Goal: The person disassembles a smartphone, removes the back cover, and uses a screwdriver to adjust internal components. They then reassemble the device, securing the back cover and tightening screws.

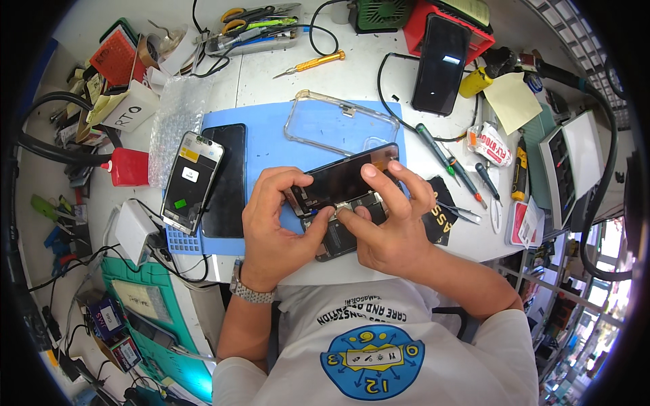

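Note:
An opened smartphone lies between my hands over the front of the blue mat (271,145). Its dark screen (342,179) is tilted up at the far side, and the phone body (338,240) with exposed inner parts sits nearer to me. My left hand (271,227) grips the screen's left end, its thumb pressed at the seam between screen and body. The right hand (399,233) has its fingertips on the seam and other fingers over the screen's right part. What lies right under the fingertips is hidden. Beyond the phone rests a clear phone case (318,139).
At left, a loose screen panel (191,177) overlaps a dark phone (227,183). A yellow screwdriver (311,63) lies at the back. Several screwdrivers, tweezers (460,213) and a yellow-black cutter (519,169) are at right. Another phone (441,64) leans on a red box.

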Demonstrator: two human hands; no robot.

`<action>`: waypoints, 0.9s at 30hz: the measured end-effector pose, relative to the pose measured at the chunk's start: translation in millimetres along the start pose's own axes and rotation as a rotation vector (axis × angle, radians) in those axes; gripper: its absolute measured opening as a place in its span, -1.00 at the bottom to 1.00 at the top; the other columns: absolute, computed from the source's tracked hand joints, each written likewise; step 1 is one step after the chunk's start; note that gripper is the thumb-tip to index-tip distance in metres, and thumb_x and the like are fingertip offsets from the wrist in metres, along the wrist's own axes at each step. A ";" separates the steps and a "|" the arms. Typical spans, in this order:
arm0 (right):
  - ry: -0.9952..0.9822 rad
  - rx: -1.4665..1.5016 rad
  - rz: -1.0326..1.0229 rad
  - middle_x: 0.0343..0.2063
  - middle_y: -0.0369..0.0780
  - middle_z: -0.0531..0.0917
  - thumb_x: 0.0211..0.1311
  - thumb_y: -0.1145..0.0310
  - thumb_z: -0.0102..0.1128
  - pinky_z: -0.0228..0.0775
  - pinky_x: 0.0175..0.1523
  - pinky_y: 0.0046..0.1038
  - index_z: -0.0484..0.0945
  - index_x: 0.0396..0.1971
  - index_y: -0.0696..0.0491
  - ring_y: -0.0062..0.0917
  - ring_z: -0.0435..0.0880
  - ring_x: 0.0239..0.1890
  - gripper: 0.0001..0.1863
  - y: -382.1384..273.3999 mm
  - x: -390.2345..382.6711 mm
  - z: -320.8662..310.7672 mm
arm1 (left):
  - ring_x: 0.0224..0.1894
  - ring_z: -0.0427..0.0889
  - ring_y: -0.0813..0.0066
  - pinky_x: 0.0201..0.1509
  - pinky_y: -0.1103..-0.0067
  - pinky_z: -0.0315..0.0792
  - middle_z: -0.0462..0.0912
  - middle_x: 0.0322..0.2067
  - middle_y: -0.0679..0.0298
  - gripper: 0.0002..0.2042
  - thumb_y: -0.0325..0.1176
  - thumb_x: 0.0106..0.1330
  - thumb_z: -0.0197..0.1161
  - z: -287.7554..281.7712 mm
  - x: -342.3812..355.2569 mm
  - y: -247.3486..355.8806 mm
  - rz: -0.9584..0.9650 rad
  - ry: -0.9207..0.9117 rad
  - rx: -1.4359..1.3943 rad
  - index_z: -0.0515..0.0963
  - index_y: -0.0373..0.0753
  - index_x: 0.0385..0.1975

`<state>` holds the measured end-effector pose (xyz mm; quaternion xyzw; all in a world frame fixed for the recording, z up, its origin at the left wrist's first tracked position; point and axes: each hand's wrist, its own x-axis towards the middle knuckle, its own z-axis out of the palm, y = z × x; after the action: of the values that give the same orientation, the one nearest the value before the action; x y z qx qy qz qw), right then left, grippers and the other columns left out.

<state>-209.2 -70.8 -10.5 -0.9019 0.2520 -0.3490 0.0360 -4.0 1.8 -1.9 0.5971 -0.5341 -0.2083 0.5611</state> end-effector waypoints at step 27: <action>0.006 0.141 0.060 0.52 -0.15 0.43 0.02 0.51 0.39 -0.01 0.49 -0.06 0.87 -0.24 -0.17 -0.03 0.18 0.56 -0.69 5.6 5.5 -5.8 | -0.10 0.64 0.60 -0.08 0.64 0.57 0.56 0.08 0.15 -0.42 -0.68 0.13 0.64 -6.6 0.5 -3.9 0.080 -0.105 0.067 0.53 -0.31 0.15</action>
<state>-211.9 -77.6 -4.2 -0.8881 0.2539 -0.3673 0.1093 3.3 3.5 -3.4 0.5820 -0.5927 -0.1988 0.5200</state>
